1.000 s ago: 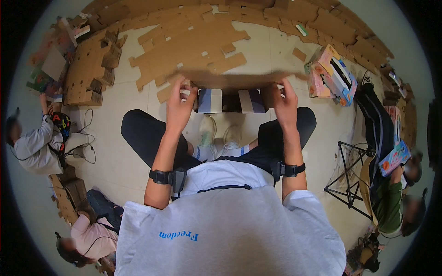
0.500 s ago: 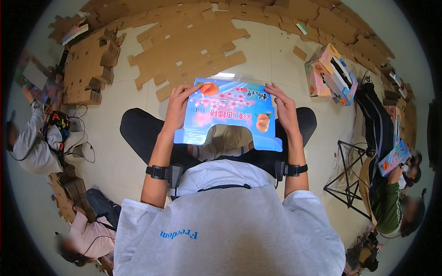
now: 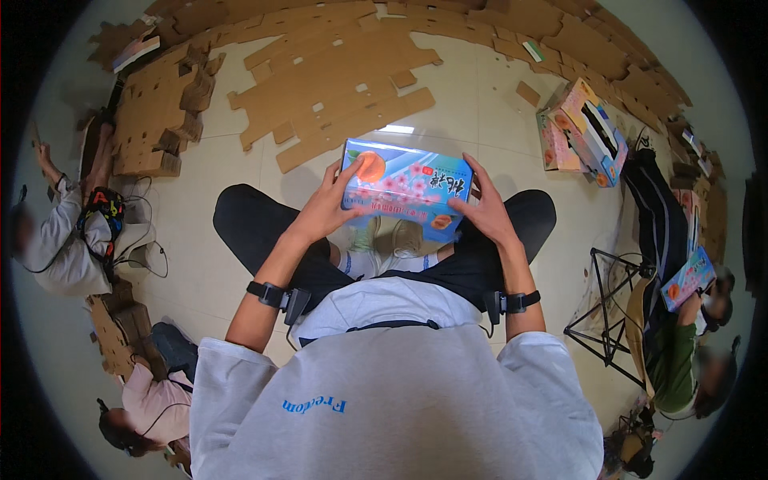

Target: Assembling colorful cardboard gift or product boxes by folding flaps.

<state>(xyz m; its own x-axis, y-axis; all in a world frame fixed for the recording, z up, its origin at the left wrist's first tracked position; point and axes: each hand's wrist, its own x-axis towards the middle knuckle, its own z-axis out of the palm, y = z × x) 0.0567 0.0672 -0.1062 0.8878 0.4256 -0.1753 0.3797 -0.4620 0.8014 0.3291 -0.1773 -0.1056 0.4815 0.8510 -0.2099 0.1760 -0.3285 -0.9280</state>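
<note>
A blue and pink cardboard fruit box [image 3: 408, 180], printed with peaches and blossoms, is held up in front of my crossed legs. My left hand [image 3: 330, 200] grips its left end, the thumb near the printed peach. At the right end my right hand [image 3: 486, 206] has its fingers behind the cardboard and its thumb on the front. The lower part of the box tilts away from me, so it looks foreshortened. Its underside is hidden.
Flat brown cardboard sheets [image 3: 344, 80] lie on the floor ahead, with a cardboard stack [image 3: 156, 120] at the left. Printed boxes [image 3: 580, 132] stand at the far right, near a black folding stool frame [image 3: 608, 308]. Other people sit at both sides, one holding a printed box [image 3: 686, 280].
The box has tilted, its lower part with the cut-out swinging away from me and shrinking in view. Both hands have shifted from its upper corners to its ends, thumbs now on the front.
</note>
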